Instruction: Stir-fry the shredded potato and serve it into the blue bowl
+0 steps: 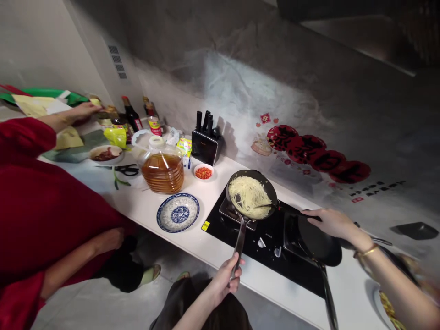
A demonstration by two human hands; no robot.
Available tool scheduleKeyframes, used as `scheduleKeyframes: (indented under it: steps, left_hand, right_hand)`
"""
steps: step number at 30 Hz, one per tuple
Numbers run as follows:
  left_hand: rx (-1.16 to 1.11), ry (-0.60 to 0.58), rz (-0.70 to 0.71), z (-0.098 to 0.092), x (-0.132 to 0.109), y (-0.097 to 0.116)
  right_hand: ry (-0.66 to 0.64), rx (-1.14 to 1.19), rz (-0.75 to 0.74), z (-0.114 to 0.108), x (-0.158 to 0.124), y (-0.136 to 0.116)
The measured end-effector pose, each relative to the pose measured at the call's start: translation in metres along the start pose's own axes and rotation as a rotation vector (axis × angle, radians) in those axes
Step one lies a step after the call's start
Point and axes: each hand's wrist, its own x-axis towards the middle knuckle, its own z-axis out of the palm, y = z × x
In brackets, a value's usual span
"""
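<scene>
The one view comes from the worn head camera, set above the bench (144, 201) on the person's side, facing forward and steeply down. It takes in both hands, the left (227, 277) low near the middle and the right (318, 220) farther right, with the frying pan (270, 184) at middle range. The frame is rolled, so the bench's front edge slopes down to the right. Coverage is wide: the wall (237, 87) fills the top, the floor (85, 309) shows below, and a co-worker's red clothing (65, 197) stands close at left.
</scene>
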Motion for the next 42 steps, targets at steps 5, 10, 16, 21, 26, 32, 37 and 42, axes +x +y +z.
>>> scheduleKeyframes:
  steps: [5, 10, 16, 21, 26, 32, 37, 42]
  left_hand:
    - [0.004, 0.000, -0.010, 0.000, 0.000, 0.000]
    - [0.013, -0.003, -0.009, -0.001, 0.000, -0.001]
    - [0.014, -0.005, -0.005, 0.003, -0.005, 0.004]
    - [-0.013, -0.001, 0.003, 0.004, -0.006, 0.003]
    - [-0.037, -0.011, -0.007, 0.002, -0.005, 0.002]
    - [-0.010, 0.021, 0.009, 0.001, -0.003, 0.000]
    - [-0.009, 0.002, 0.007, 0.002, -0.005, 0.001]
    - [0.028, 0.016, 0.030, 0.002, -0.007, 0.002]
  right_hand:
    - [0.022, -0.003, 0.025, 0.018, 0.012, -0.010]
    - [0.191, 0.076, 0.142, 0.052, 0.055, -0.045]
    - [0.083, 0.033, 0.235, 0.054, 0.070, -0.077]
    - [0.016, -0.031, 0.048, 0.032, 0.000, -0.046]
    - [0.071, -0.269, -0.121, 0.025, -0.006, -0.070]
    - [0.123, -0.247, 0.052, 0.045, 0.058, -0.103]
    - [0.030, -0.016, 0.045, 0.040, 0.029, -0.039]
    - [0.017, 0.018, 0.164, 0.007, 0.031, -0.007]
